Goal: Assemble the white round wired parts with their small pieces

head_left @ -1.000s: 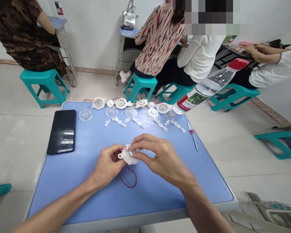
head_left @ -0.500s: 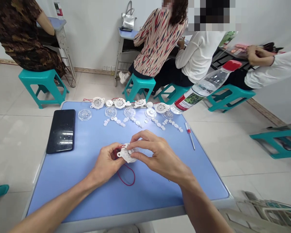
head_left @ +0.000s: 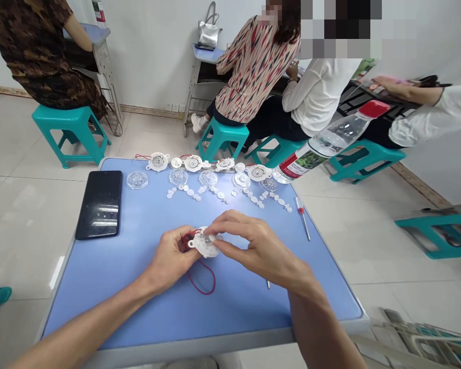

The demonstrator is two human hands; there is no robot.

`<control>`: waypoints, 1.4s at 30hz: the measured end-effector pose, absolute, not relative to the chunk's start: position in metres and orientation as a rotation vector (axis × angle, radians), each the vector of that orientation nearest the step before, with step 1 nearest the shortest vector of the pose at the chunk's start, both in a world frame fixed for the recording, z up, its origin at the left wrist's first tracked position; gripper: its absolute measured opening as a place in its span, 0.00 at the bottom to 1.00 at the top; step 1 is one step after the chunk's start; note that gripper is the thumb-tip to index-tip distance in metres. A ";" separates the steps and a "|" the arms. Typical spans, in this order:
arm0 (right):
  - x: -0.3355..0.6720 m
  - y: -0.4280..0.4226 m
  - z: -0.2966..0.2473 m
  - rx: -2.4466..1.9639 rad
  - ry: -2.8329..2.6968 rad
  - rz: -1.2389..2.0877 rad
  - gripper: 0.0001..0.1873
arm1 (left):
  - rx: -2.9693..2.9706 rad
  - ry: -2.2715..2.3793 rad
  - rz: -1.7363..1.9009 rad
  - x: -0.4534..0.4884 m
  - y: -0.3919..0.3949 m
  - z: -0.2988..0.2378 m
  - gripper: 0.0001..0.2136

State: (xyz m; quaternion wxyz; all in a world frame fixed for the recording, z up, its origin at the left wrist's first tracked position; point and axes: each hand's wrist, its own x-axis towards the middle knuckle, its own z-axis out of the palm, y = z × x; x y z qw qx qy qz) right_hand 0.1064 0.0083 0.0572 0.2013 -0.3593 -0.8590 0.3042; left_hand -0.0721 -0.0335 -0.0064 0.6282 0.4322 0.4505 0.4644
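While you hold it above the middle of the desk point(head_left: 80, 307), the white plastic housing point(head_left: 204, 245) sits between your hands, its small lug pointing left. Your left hand point(head_left: 172, 259) is curled nearly shut around the housing's left side and grips it. Your right hand point(head_left: 255, 247) is partly closed, arching over the housing from the right, with its fingertips point(head_left: 217, 229) resting on the top face. A red wire point(head_left: 202, 277) leaves the housing beside your left hand and hangs in a loop that reaches the desk surface.

Beyond your hands, a row of four white housings with red leads point(head_left: 158, 162) lines the far edge of the desk, with clear plastic domes point(head_left: 177, 177) just nearer to you. Small white discs point(head_left: 188, 192) lie in short strings below the domes. A black smartphone point(head_left: 100, 205) lies face up to the left. A red-handled screwdriver point(head_left: 302, 218) lies near the right edge, and a plastic water bottle point(head_left: 330, 142) with a red cap is at the far right corner.

Past the desk, three seated co-workers point(head_left: 255, 66) face away from you on teal plastic stools point(head_left: 223, 136), working at their own desks along the wall.
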 end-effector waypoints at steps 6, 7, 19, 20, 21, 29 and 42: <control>0.107 0.011 0.057 -1.019 -2.360 0.895 0.10 | 1.014 1.059 1.064 -0.072 -0.034 -0.011 0.07; 0.107 0.011 0.057 -1.018 -2.353 0.905 0.10 | 1.018 1.060 1.064 -0.072 -0.035 -0.012 0.06; 0.108 0.012 0.054 -1.021 -2.310 0.993 0.12 | 1.011 1.087 1.070 -0.072 -0.034 -0.009 0.06; 0.108 0.012 0.054 -1.025 -2.307 0.999 0.12 | 1.005 1.089 1.068 -0.072 -0.034 -0.008 0.06; 0.108 0.012 0.053 -1.031 -2.302 1.005 0.12 | 1.003 1.089 1.068 -0.072 -0.034 -0.007 0.06; 0.106 0.013 0.052 -1.077 -2.247 1.064 0.12 | 0.995 1.067 1.055 -0.072 -0.035 -0.007 0.06; 0.104 0.013 0.054 -1.083 -2.188 1.134 0.09 | 0.994 1.082 1.026 -0.073 -0.035 -0.006 0.08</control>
